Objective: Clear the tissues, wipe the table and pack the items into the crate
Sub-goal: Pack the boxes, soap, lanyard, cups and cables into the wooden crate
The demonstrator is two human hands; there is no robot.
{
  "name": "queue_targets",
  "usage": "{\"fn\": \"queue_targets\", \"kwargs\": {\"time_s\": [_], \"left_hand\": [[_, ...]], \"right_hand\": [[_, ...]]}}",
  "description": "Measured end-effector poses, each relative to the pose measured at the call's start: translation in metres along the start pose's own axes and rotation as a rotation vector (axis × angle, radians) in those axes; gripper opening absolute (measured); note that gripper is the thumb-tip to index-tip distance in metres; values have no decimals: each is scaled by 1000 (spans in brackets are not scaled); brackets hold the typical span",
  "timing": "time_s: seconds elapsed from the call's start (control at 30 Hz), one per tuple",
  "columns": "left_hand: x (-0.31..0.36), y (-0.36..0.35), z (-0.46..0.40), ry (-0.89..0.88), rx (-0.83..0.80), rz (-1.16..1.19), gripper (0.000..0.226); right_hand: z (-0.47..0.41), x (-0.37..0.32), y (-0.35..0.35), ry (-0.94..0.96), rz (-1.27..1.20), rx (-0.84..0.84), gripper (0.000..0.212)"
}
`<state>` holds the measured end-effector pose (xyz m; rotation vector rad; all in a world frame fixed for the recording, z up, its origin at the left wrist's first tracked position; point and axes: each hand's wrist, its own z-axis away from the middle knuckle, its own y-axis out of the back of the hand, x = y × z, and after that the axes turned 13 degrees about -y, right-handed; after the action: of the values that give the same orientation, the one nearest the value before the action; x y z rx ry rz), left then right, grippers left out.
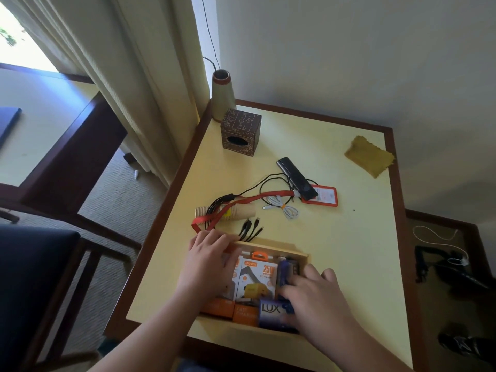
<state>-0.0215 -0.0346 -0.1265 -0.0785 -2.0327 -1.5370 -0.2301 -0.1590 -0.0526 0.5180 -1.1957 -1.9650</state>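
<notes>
A shallow wooden crate [271,247] sits near the front edge of the yellow table [349,237]. It holds two orange charger boxes [257,280], a purple LUX soap box [273,311] and a dark blue item [285,269]. My left hand [209,264] lies over the left orange box with straight fingers at the crate's left rim. My right hand [314,296] rests on the dark blue item and the soap box, fingers spread. A yellow cloth [370,157] lies at the far right.
Beyond the crate lie black cables [249,229], a red lanyard [241,205] with an orange badge holder [324,196], a white cable [284,208], a black bar-shaped device [296,177] and stacked paper cups [239,210]. A brown tissue box [240,132] and a vase [221,95] stand at the far left corner. A chair [40,264] is at left.
</notes>
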Motion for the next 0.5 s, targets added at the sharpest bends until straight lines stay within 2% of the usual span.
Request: {"fn": "queue_targets", "kwargs": {"time_s": [0.17,0.27,0.33,0.5], "left_hand": [[3,2,0,25,-4,0,29],[2,2,0,26,-1,7,28],[3,2,-1,26,-7,2,29],[2,1,-1,26,0,-5,28]], "right_hand": [[-6,12,-3,54,-96,2,47],[-9,22,5,105,-291,35,40],[-13,30,9,106,-458,101,31],[-39,51,15,-67,-797,341,16]]}}
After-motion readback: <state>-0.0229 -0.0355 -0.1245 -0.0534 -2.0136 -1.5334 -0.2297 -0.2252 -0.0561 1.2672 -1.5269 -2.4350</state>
